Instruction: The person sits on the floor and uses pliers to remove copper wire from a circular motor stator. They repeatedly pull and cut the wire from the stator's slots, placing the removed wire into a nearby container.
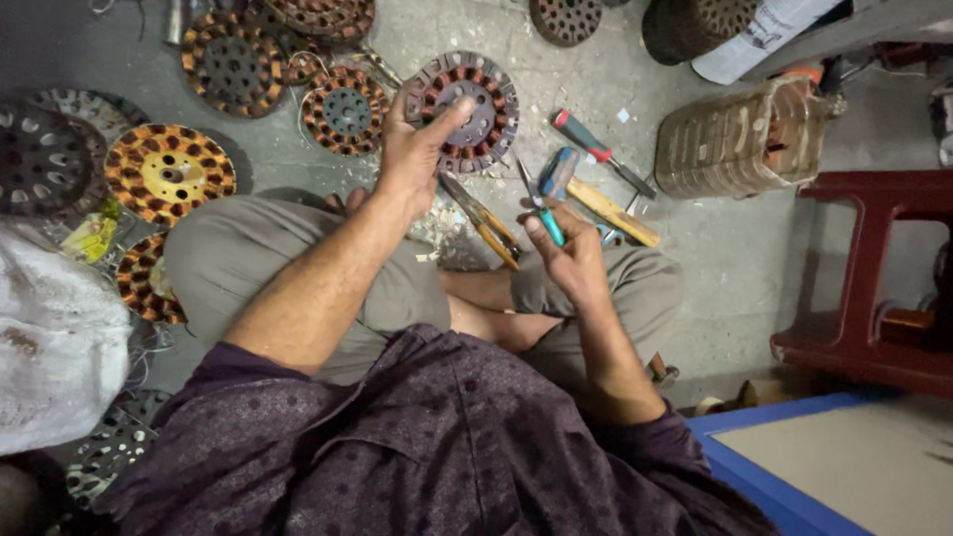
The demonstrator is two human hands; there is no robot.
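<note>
A grey concrete floor (745, 258), dusted with pale shavings, fills the frame. Near top centre the left hand (412, 149) has its fingers closed around a dark wound stator (467, 109). Just right of centre, the right hand (571, 253) grips a teal-handled tool (548, 220). More copper-wound stators (169, 171) lie at upper left, a red stool (874, 268) at right, yellow-handled pliers (486, 223) between the hands

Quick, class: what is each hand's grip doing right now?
Left hand: grip closed on the round stator disc.
Right hand: grip closed on a small teal-handled tool.
</note>
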